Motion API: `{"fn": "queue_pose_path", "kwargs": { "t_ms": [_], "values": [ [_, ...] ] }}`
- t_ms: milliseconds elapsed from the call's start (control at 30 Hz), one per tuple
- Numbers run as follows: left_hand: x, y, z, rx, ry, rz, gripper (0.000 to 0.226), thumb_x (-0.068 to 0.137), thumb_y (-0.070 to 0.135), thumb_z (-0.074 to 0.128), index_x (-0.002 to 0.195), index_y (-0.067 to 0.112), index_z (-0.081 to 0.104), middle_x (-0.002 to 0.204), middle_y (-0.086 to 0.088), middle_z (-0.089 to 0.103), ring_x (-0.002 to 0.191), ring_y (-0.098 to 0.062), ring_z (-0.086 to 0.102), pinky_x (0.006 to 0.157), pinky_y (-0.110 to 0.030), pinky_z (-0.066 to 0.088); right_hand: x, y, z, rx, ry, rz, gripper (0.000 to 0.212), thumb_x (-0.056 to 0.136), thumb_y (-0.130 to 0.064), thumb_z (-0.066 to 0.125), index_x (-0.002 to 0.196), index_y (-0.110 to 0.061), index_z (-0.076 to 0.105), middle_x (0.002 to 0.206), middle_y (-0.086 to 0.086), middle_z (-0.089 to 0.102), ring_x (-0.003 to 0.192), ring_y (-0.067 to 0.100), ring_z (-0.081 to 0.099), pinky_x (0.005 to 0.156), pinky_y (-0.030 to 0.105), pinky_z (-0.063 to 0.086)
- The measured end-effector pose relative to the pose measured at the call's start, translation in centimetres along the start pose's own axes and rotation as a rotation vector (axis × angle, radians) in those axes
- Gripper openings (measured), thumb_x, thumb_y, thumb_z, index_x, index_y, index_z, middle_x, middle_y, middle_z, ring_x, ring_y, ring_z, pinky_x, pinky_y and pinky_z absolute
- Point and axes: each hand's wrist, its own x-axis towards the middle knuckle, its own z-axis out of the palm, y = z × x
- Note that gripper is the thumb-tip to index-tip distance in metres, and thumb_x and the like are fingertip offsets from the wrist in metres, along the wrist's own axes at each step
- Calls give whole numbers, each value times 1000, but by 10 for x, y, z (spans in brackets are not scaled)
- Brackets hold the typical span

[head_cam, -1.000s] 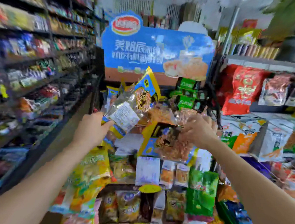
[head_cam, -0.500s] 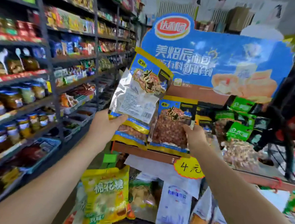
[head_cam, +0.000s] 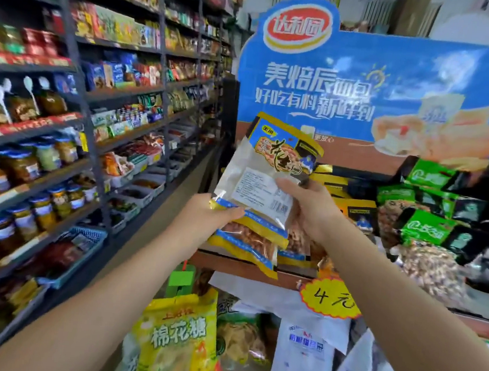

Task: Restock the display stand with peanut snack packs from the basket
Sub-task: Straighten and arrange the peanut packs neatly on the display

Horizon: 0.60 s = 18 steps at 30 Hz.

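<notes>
I see both hands, left (head_cam: pixel 205 214) and right (head_cam: pixel 309 208), clamped on yellow-blue foil peanut packs (head_cam: pixel 262 187), long axis upright, brown shelf (head_cam: pixel 230 262) just beyond.

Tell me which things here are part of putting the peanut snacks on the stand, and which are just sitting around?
Part of the job:
- peanut packs, held by the left hand and right hand
- display stand
- peanut packs already on the stand

Just sitting around:
- green snack bags
- yellow marshmallow bag
- jars on the side shelves
- price tag
</notes>
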Motion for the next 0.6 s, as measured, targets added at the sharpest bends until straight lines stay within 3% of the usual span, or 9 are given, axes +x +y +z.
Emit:
{"fn": "queue_pose_path", "kwargs": {
  "t_ms": [67,200,267,333,400,433,500,533,600],
  "values": [
    [7,4,-6,-11,-62,-6,13,82,17,70,73,25,63,78,0,63,68,-12,57,61,-25,43,-2,-14,-10,-27,140,-61,24,81,-27,70,95,-13,55,74,13,63,54,33,55,40,31,45],
    [28,2,-14,-124,-72,46,12,86,9,63,77,17,62,82,-7,54,73,-18,49,64,-27,37,-8,-41,-38,-30,392,-248,19,86,-15,64,87,-14,45,77,6,56,41,3,58,37,16,41],
    [42,-6,-10,-35,-92,60,6,89,8,59,87,13,57,77,-6,52,63,-12,48,61,-24,35,-10,-48,-45,-220,490,-303,32,84,-21,66,98,-11,38,86,6,55,68,14,64,54,24,45],
    [56,-19,-1,206,-141,11,12,90,12,57,102,14,53,79,0,51,65,-8,49,68,-26,38,-11,-49,-40,-533,584,-318,42,83,-28,66,106,-9,36,94,10,58,85,31,60,64,34,41],
    [66,-28,7,434,-224,-39,49,87,17,61,130,2,41,100,-11,59,82,-22,57,76,-34,43,-17,-47,-22,-881,628,-325,47,86,-29,61,119,-8,35,115,16,56,95,38,61,65,36,39],
    [68,-29,9,493,-248,-55,68,86,18,63,141,0,25,121,-18,56,91,-28,59,79,-36,45,-18,-43,-9,-1094,637,-336,48,89,-25,57,126,-8,32,124,17,51,98,40,60,63,36,37],
    [67,-25,12,522,-268,-59,94,85,16,65,148,7,-4,147,-16,34,105,-28,57,79,-31,46,-19,-29,19,-1456,602,-378,52,91,-12,50,136,-8,25,135,17,41,102,38,60,59,36,36],
    [66,-23,12,520,-267,-14,98,85,14,66,148,9,-9,154,-14,19,121,-28,49,88,-30,43,-18,-19,35,-1559,554,-380,55,91,-9,47,140,-7,21,138,17,38,105,37,59,61,38,39],
    [63,-25,10,598,-271,153,88,86,11,62,148,10,0,157,-14,-5,143,-28,15,110,-32,27,-10,8,62,-1662,402,-302,51,95,-13,41,141,-3,20,140,19,36,114,34,55,71,35,46]
  ]
}}
